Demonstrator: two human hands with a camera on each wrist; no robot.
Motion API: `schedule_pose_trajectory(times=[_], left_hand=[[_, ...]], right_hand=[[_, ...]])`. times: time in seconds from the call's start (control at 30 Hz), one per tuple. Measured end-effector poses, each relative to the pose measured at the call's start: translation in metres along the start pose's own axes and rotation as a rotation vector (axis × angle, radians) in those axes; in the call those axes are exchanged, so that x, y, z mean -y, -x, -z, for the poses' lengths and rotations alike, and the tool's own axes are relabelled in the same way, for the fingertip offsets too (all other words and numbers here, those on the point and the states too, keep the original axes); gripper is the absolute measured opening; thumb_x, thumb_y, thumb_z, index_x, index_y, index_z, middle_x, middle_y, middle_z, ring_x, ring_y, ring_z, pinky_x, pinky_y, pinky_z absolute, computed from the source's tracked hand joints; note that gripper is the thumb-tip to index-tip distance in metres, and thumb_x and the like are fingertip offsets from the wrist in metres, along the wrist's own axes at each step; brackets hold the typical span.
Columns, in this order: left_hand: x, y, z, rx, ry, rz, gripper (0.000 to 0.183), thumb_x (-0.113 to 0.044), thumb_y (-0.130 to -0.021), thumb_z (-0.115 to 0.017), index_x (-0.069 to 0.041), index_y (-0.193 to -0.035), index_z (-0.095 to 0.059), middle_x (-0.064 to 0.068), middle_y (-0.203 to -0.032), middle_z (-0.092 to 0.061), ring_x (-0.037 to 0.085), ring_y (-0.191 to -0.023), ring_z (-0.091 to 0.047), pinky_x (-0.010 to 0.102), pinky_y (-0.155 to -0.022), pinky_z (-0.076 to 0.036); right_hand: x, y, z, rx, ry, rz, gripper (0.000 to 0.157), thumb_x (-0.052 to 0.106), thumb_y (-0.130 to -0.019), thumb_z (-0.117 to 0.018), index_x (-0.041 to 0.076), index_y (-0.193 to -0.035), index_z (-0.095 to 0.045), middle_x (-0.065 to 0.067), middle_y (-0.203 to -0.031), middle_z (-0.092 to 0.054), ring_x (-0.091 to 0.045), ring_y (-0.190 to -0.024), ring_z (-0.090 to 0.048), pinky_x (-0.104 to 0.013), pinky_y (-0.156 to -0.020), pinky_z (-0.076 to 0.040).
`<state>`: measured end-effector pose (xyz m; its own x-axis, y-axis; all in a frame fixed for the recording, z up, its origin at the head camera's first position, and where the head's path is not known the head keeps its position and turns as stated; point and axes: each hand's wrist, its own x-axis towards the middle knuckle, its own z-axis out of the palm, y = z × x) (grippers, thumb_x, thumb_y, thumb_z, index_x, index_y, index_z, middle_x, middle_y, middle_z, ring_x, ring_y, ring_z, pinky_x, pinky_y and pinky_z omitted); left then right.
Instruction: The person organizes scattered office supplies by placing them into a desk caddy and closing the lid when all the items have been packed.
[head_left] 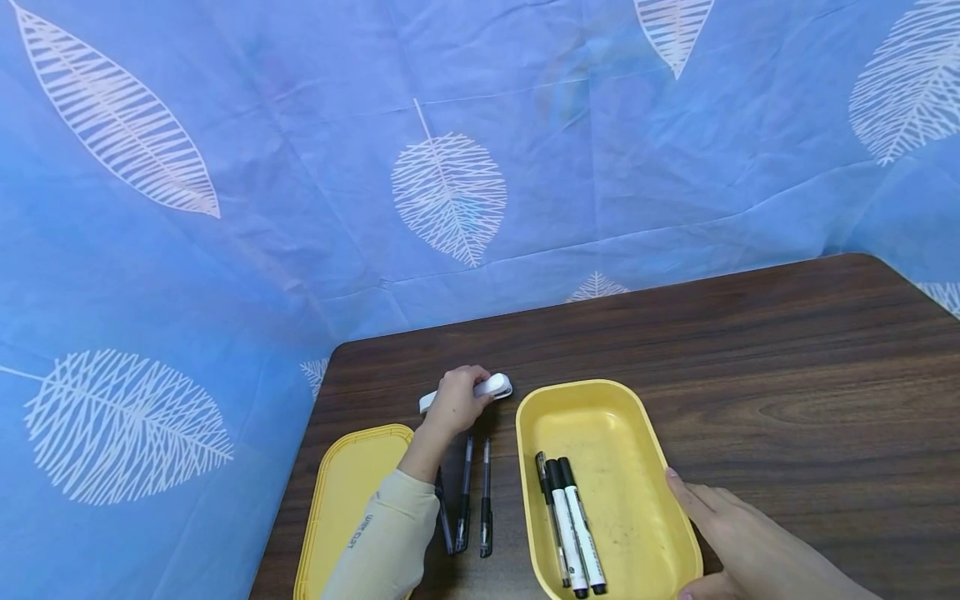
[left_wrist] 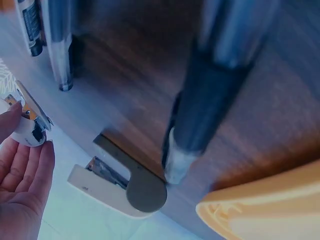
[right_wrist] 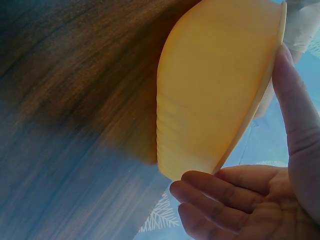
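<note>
- Head cam: L hand (head_left: 459,400) is extending past the pens on the wood-grain surface (head_left: 787,375), fingers gripping a white stapler (head_left: 495,385) nr the tray's far L corner; back of the hand is hiding part of it.
- L wrist cam is giving the other side: thumb + fingers are pinching the white stapler, its brass-coloured metal showing. A 2nd one, a grey-and-white stapler (left_wrist: 145,192), is lying apart from the hand; head cam is showing only white bits either side of the hand.
- Three gel pens (head_left: 465,500) are lying btwn the flat yellow lid (head_left: 352,492) & the deep yellow tray (head_left: 633,492); L wrist cam is showing one pen big & blurred.
- Only head cam is showing tray contents: two black-capped white markers (head_left: 567,533) + a black-gripped pen (head_left: 544,483), all lying along the L wall.
- R hand (head_left: 742,533) is steadying at the tray's R rim. R wrist cam is adding the outer wall: one digit is touching the rim, other fingers extending relaxed, released, by the tray's end.
- Blue leaf-print cloth (head_left: 300,167) is hanging behind.
</note>
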<state>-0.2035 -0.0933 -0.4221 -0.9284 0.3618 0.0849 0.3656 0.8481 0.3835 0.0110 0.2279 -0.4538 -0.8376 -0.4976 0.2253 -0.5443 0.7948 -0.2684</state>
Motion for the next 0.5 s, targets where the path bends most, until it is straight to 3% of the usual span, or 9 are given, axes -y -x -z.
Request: schedule_pose_trajectory(times=[0.2, 0.27, 0.4, 0.5], left_hand=[[-0.003, 0.002, 0.008, -0.028, 0.025, 0.017, 0.024, -0.011, -0.085, -0.074, -0.005, -0.107, -0.069, 0.01, -0.107, -0.07, 0.022, -0.095, -0.066, 0.037, -0.082, -0.057], [-0.005, 0.003, 0.013, -0.046, 0.03, 0.012, 0.024, -0.01, -0.084, -0.075, -0.005, -0.107, -0.069, 0.01, -0.106, -0.07, 0.022, -0.094, -0.067, 0.038, -0.082, -0.057], [-0.012, 0.005, 0.024, -0.086, 0.036, -0.014, 0.025, -0.01, -0.084, -0.075, -0.005, -0.107, -0.069, 0.01, -0.105, -0.07, 0.021, -0.092, -0.067, 0.037, -0.08, -0.058], [-0.019, 0.005, 0.033, -0.109, 0.042, -0.041, 0.025, -0.01, -0.084, -0.075, -0.005, -0.107, -0.069, 0.01, -0.105, -0.07, 0.02, -0.091, -0.067, 0.035, -0.079, -0.058]], right_hand=[[0.014, -0.007, 0.02, 0.059, -0.021, -0.05, 0.127, 0.065, -0.059, -0.075, -0.008, -0.149, -0.024, -0.021, -0.124, -0.061, -0.038, -0.1, -0.06, -0.049, -0.074, -0.053], [0.013, -0.007, 0.021, 0.126, -0.063, -0.105, 0.126, 0.066, -0.06, -0.074, -0.009, -0.148, -0.025, -0.021, -0.128, -0.059, -0.039, -0.105, -0.059, -0.051, -0.077, -0.052], [0.012, -0.007, 0.021, 0.218, -0.104, -0.191, 0.124, 0.071, -0.061, -0.071, -0.009, -0.147, -0.03, -0.016, -0.135, -0.056, -0.037, -0.112, -0.057, -0.05, -0.08, -0.052], [0.013, -0.008, 0.022, 0.223, -0.098, -0.201, 0.123, 0.073, -0.062, -0.069, -0.008, -0.146, -0.032, -0.013, -0.136, -0.056, -0.035, -0.113, -0.057, -0.047, -0.081, -0.053]])
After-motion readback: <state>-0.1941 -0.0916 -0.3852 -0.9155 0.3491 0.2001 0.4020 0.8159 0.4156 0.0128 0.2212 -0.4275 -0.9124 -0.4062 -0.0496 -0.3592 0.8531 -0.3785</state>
